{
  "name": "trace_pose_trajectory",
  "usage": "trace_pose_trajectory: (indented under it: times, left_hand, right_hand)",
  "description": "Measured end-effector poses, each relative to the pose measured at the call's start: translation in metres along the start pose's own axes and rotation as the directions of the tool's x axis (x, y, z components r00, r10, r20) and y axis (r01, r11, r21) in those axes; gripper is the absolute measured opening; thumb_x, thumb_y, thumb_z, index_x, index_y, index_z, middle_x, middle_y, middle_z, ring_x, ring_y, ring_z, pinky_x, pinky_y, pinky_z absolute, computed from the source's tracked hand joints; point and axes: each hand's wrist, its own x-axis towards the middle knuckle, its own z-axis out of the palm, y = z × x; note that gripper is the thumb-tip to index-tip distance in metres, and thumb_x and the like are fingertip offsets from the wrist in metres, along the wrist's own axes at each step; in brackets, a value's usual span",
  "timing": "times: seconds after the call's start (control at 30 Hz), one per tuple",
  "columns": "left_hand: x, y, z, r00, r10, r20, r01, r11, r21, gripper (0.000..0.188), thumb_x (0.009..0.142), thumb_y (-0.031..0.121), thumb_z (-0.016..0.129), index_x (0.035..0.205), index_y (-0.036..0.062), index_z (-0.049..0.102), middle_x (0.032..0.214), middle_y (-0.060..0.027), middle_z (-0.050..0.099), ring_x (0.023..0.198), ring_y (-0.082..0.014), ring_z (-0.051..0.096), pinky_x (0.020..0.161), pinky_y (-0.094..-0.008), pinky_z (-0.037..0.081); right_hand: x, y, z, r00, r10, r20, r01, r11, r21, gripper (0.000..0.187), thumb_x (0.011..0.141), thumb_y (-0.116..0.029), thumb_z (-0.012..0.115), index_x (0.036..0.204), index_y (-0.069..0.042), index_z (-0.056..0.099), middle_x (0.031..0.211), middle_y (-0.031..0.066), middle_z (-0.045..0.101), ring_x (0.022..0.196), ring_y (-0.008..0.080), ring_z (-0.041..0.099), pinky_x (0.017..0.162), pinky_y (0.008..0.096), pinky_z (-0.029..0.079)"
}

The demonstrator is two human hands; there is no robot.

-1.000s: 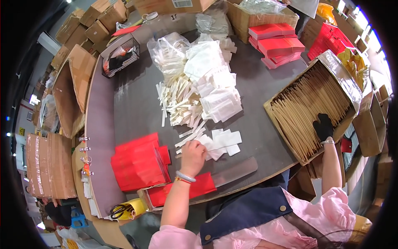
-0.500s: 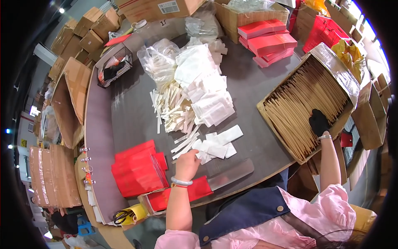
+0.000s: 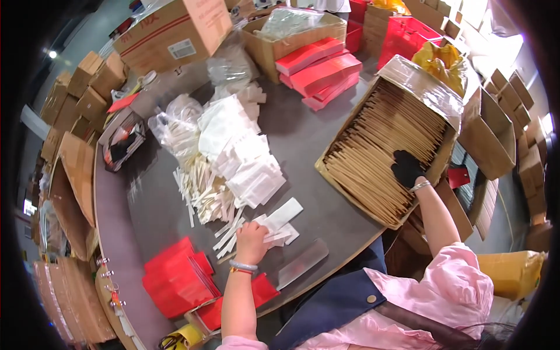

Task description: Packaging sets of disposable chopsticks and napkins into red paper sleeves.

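Observation:
My left hand [image 3: 252, 240] is over a small group of flat white packets [image 3: 281, 214], fingers curled and pressed together at their near-left edge. What lies between the fingertips is mostly hidden. My right hand [image 3: 407, 167], in a black glove, rests on tightly packed thin brown pieces [image 3: 373, 157] in an open carton [image 3: 392, 224]; its fingers are stretched out over them. Beyond my left hand lie a heap of narrow white strips [image 3: 201, 189] and a larger pile of white packets [image 3: 254, 179]. Red packets [image 3: 178, 274] are stacked to the left of my left forearm.
A clear plastic strip [image 3: 303, 262] lies by the table's near edge. Pink-red bundles [image 3: 324, 70] stand at the back beside a carton [image 3: 297, 41]. A wire basket [image 3: 124, 140] is at the left, and a yellow holder [image 3: 184, 337] is at the near-left corner.
The view has turned, so the table and its contents sit farther left in the picture. My left hand has closed in on the white packets. My right hand stays on the brown pieces.

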Motion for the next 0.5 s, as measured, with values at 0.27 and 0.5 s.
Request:
trace_pose_trajectory:
  times: [0.27, 0.5]
  left_hand:
    - [-0.021, 0.059, -0.025, 0.973, -0.230, 0.004, 0.207, 0.869, -0.450, 0.024, 0.071, 0.019, 0.081, 0.084, 0.0029, 0.068, 0.074, -0.0133, 0.069, 0.065, -0.0263, 0.068, 0.063, -0.0338, 0.053]
    - [-0.082, 0.093, -0.005, 0.969, -0.243, -0.053, 0.232, 0.960, -0.155, 0.035, 0.066, 0.020, 0.081, 0.098, 0.0134, 0.070, 0.094, -0.0036, 0.063, 0.095, -0.0254, 0.057, 0.086, -0.0400, 0.041]
  right_hand:
    - [-0.004, 0.028, 0.005, 0.973, 0.154, -0.173, -0.131, 0.982, 0.137, 0.026, 0.087, -0.014, 0.057, 0.111, -0.005, 0.056, 0.091, 0.0174, 0.061, 0.085, 0.0370, 0.060, 0.074, 0.0405, 0.048]
    - [-0.049, -0.121, -0.023, 0.854, -0.444, -0.270, 0.516, 0.786, 0.340, 0.018, 0.077, 0.001, 0.064, 0.094, -0.004, 0.070, 0.077, 0.0151, 0.062, 0.071, 0.0311, 0.061, 0.065, 0.0360, 0.048]
